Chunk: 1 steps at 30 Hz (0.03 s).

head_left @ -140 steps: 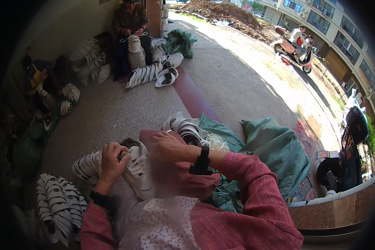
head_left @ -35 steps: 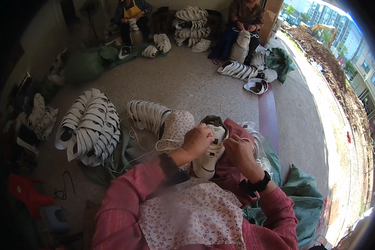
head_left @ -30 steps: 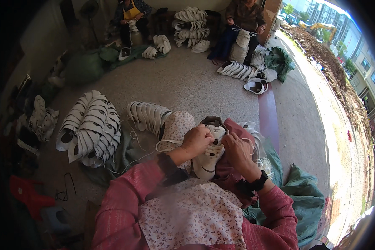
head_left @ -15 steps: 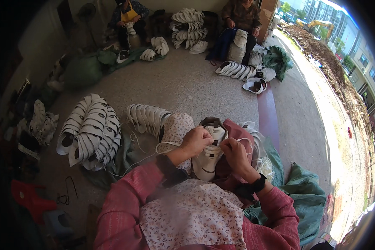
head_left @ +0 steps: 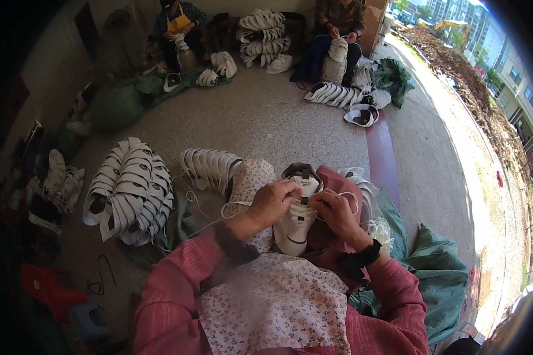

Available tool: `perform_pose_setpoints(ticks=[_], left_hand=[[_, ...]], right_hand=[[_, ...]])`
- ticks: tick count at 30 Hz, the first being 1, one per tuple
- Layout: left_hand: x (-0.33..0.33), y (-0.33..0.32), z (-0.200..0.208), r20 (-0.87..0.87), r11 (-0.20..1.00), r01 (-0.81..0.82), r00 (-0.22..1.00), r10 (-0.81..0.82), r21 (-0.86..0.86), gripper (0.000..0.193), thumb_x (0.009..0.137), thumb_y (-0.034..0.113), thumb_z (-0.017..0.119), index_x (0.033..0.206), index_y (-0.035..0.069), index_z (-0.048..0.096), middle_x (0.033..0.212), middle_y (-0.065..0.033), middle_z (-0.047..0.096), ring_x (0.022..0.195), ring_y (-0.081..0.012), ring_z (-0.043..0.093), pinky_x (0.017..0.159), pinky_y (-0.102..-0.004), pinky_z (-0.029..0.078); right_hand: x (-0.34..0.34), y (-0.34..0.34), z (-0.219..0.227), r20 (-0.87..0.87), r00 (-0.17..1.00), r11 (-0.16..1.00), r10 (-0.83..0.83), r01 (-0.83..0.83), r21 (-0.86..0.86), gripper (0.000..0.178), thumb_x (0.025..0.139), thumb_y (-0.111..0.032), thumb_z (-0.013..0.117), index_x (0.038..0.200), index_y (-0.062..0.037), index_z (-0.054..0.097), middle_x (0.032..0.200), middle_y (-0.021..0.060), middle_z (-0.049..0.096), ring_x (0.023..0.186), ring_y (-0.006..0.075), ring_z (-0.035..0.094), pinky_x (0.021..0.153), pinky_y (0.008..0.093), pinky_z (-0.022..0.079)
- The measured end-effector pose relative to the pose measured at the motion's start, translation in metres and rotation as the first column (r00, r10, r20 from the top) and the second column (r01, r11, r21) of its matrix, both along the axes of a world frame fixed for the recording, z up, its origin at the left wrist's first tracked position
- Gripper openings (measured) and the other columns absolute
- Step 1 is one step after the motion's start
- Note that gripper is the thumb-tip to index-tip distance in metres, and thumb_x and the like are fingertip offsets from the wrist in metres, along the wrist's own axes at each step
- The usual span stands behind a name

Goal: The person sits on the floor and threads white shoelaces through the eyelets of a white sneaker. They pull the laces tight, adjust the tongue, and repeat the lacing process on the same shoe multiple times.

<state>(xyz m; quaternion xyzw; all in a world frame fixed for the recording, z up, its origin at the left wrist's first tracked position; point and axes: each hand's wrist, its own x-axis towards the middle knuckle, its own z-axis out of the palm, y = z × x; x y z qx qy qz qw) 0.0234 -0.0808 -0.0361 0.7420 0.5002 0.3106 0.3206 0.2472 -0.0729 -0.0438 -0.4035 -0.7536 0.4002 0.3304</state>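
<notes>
A white and beige shoe upper (head_left: 291, 232) with a dark collar sits upright between my knees, its toe towards me. My left hand (head_left: 273, 201) is closed at the left of the lacing area, thumb and fingers pinching a white shoelace (head_left: 236, 204) that loops out to the left. From the right, my right hand (head_left: 337, 216) pinches the lace near the eyelets, and a loop of it stands out beyond the fingers. The fingertips hide the exact eyelets. Below the hands, crossed lace rows and dark tabs show on the upper.
Stacked white shoe uppers (head_left: 133, 189) stand on the left, with another row (head_left: 210, 168) beside my knee. A green sack (head_left: 435, 278) and a bundle of white laces (head_left: 380, 232) lie at right. A red stool (head_left: 47, 290) is lower left. Two people sit at the back among more uppers.
My right hand has shifted slightly left and down, closer to the lacing. My left hand stays at the upper's left side. The whole view has shifted a little.
</notes>
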Motion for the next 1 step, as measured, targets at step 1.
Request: perform_pose_setpoints(ticks=[1], left_hand=[[0.0031, -0.001, 0.0082, -0.032, 0.997, -0.028, 0.999, 0.026, -0.068, 0.025, 0.086, 0.007, 0.068, 0.112, 0.004, 0.068, 0.112, -0.0124, 0.065, 0.102, -0.0223, 0.065, 0.083, -0.0303, 0.051]], right_hand=[[0.0008, 0.0009, -0.002, 0.004, 1.0, 0.999, 0.001, -0.001, 0.032, 0.014, 0.09, -0.008, 0.066, 0.1, 0.0014, 0.068, 0.098, 0.0095, 0.066, 0.088, 0.0218, 0.064, 0.078, 0.0313, 0.051]])
